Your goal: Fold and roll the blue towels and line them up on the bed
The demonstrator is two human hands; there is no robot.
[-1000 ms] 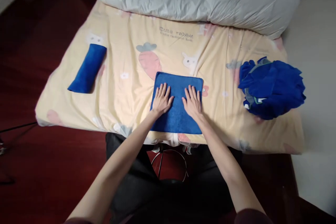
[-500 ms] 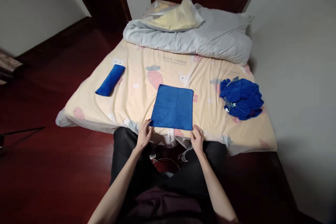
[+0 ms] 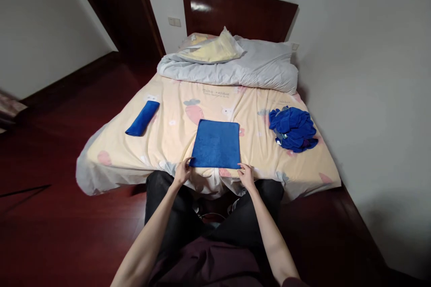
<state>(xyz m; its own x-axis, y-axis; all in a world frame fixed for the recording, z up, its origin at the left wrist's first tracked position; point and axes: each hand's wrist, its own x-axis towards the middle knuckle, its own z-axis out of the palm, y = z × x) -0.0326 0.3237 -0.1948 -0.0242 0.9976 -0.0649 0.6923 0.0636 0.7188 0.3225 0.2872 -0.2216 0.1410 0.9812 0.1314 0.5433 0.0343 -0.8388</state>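
A flat folded blue towel [image 3: 216,144] lies on the yellow cartoon bed sheet [image 3: 175,136] near the bed's front edge. My left hand [image 3: 182,171] touches the towel's near left corner, fingers curled at its edge. At the towel's near right corner my right hand [image 3: 246,176] lies with fingers partly stretched. A rolled blue towel [image 3: 142,118] sits on the bed's left side. On the right side rests a heap of crumpled blue towels [image 3: 292,128].
A grey duvet [image 3: 235,65] and a yellow pillow [image 3: 210,49] are bunched at the dark wooden headboard [image 3: 235,9]. The bed stands against a white wall on the right. Dark red wooden floor runs along the left. My dark-trousered legs are below.
My hands slid from flat on the towel's middle back to its near corners. The view pulled back and tilted up, showing the headboard and walls.
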